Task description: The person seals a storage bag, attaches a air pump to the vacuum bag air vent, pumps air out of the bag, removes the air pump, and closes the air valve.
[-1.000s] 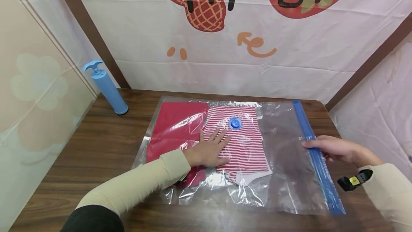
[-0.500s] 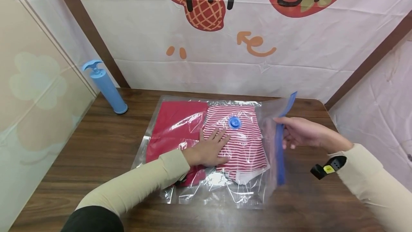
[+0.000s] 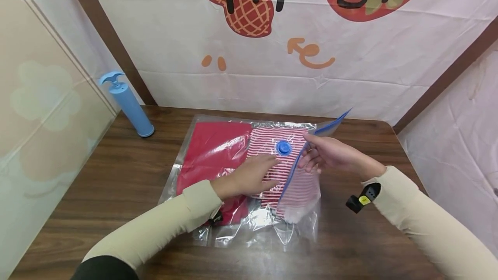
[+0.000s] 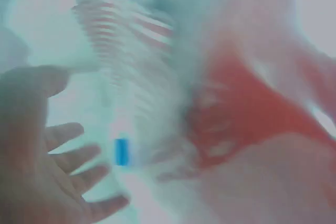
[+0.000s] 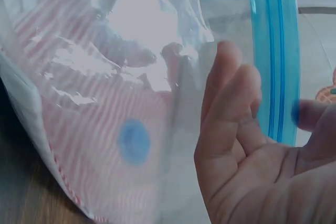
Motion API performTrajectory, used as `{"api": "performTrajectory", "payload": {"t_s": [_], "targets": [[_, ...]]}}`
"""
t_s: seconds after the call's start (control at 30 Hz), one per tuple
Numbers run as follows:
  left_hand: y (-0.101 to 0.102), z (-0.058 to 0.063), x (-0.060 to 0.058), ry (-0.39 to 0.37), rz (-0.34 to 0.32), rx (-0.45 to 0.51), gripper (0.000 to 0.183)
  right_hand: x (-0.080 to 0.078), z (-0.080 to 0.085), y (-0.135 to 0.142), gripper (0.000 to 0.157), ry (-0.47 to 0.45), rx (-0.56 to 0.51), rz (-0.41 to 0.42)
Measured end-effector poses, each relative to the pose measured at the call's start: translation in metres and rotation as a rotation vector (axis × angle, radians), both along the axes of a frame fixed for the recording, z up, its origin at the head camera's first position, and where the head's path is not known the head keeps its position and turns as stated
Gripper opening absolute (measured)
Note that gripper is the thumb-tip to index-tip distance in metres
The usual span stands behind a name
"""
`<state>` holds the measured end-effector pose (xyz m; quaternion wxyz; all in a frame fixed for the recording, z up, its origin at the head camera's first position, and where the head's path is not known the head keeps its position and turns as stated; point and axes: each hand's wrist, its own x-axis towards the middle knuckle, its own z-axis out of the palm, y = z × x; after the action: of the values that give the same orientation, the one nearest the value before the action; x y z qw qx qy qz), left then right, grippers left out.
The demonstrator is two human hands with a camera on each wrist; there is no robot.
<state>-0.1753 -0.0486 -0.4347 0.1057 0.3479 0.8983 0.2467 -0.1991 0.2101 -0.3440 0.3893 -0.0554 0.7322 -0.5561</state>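
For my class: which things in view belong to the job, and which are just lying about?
In the job:
Clear bag, blue strip, round blue cap
Red cloth and striped cloth inside
Right hand pinching the strip
Left hand over the bag

Apart from it:
Blue pump, untouched, though perhaps meant for the cap
Printed backdrop

A raised blue strip [image 5: 274,51] blocks the valve [image 3: 284,147] from the right; room lies between bag [image 3: 233,238] and pump [image 3: 132,109].

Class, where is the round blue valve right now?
In the head view, the round blue valve sits slightly right of centre, over the striped cloth, just left of the right hand.
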Motion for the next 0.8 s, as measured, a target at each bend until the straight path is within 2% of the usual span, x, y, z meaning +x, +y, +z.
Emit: {"api": "performTrajectory", "payload": {"t_s": [0.03, 0.1, 0.17, 0.2, 0.27, 0.3, 0.37, 0.47, 0.53, 0.63, 0.8], "targets": [[-0.001, 0.008, 0.002, -0.052, 0.006, 0.094, 0.058, -0.001, -0.001, -0.003, 0.063, 0.002, -0.001, -0.008], [-0.002, 0.025, 0.007, -0.257, 0.013, 0.307, 0.051, -0.002, -0.004, -0.007, 0.064, 0.017, 0.005, -0.025], [-0.005, 0.042, 0.014, -0.464, 0.029, 0.474, 0.05, -0.002, -0.007, -0.011, 0.064, 0.027, 0.019, -0.044], [-0.006, 0.05, 0.018, -0.547, 0.035, 0.526, 0.051, -0.002, -0.009, -0.013, 0.064, 0.036, 0.026, -0.052], [-0.009, 0.063, 0.025, -0.642, 0.038, 0.563, 0.053, -0.001, -0.012, -0.016, 0.063, 0.054, 0.036, -0.073], [-0.011, 0.068, 0.029, -0.635, 0.035, 0.551, 0.053, -0.001, -0.013, -0.018, 0.063, 0.058, 0.038, -0.085], [-0.013, 0.072, 0.036, -0.562, 0.033, 0.501, 0.06, -0.001, -0.016, -0.022, 0.063, 0.062, 0.03, -0.109], [-0.015, 0.068, 0.045, -0.408, 0.044, 0.436, 0.072, 0.0, -0.019, -0.027, 0.063, 0.071, 0.014, -0.131], [-0.015, 0.064, 0.049, -0.317, 0.061, 0.426, 0.071, 0.0, -0.021, -0.028, 0.061, 0.081, 0.01, -0.13], [-0.015, 0.058, 0.053, -0.234, 0.101, 0.454, 0.056, 0.002, -0.024, -0.029, 0.06, 0.098, 0.01, -0.127], [-0.02, 0.052, 0.056, -0.177, 0.207, 0.452, 0.024, 0.002, -0.023, -0.028, 0.061, 0.113, 0.006, -0.146]]}}
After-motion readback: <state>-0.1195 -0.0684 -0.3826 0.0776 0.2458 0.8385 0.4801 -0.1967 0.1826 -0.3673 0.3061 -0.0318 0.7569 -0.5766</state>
